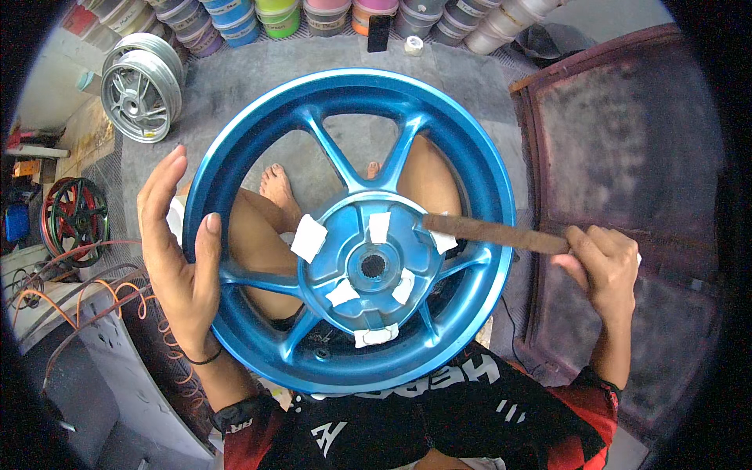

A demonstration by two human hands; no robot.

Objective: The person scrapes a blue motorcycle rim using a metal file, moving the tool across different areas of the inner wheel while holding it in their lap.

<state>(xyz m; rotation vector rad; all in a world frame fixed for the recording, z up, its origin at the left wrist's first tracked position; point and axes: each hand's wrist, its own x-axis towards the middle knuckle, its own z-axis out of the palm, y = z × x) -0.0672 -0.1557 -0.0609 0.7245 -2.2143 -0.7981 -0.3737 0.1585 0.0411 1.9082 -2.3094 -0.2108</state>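
A blue-painted motorcycle wheel rim (pixel 502 194) lies before me above my lap, its spoked face up. Several white tape pieces (pixel 309 238) stick to its hub (pixel 329 294), around the splined centre hole (pixel 373 266). My left hand (pixel 182 264) is at the rim's left edge, thumb over the near side and fingers stretched apart outside it; whether the palm bears weight I cannot tell. My right hand (pixel 602 264), beyond the right edge, grips one end of a long, flat brown strip (pixel 499 231). The strip's other end reaches the hub's upper right, over a white tape piece (pixel 445 241).
Paint tubs (pixel 279 20) line the back, with a black phone-like slab (pixel 378 33) and a tape roll (pixel 413 46) before them. Silver wheels (pixel 141 97) stand back left. An orange coiled air hose (pixel 167 335) hangs left. A stained, framed panel (pixel 611 147) stands right.
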